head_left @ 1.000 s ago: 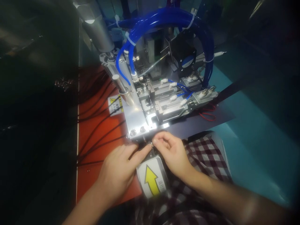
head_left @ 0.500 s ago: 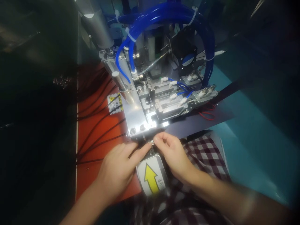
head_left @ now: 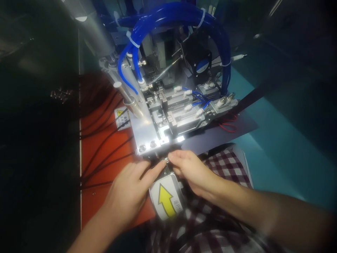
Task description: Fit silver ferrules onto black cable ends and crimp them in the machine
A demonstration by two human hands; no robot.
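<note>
A small shiny metal part (head_left: 166, 160) sits at the front edge of the machine, between the tips of my two hands. My right hand (head_left: 188, 168) is closed in a pinch on it, thumb and forefinger together. My left hand (head_left: 129, 186) lies palm down with its thumb stretched out to the same part and its fingers apart from the thumb, near the machine's front edge; some fingertips are hidden. Just behind is the silver metal plate (head_left: 144, 135) with bolts. Below my fingertips, a white label with a yellow arrow (head_left: 165, 200) covers a block.
Blue air hoses (head_left: 181, 17) arch over the pneumatic cylinders (head_left: 188, 119). Black cables (head_left: 102, 154) cross the orange base (head_left: 92, 203) on the left, beside a warning sticker (head_left: 123, 118). A metal post (head_left: 126, 95) rises from the plate. Checkered cloth (head_left: 229, 165) covers my lap.
The whole view has shifted, so the machine appears slightly further left. My right hand has turned a little, its fingers staying at the small metal part. My left thumb remains beside it.
</note>
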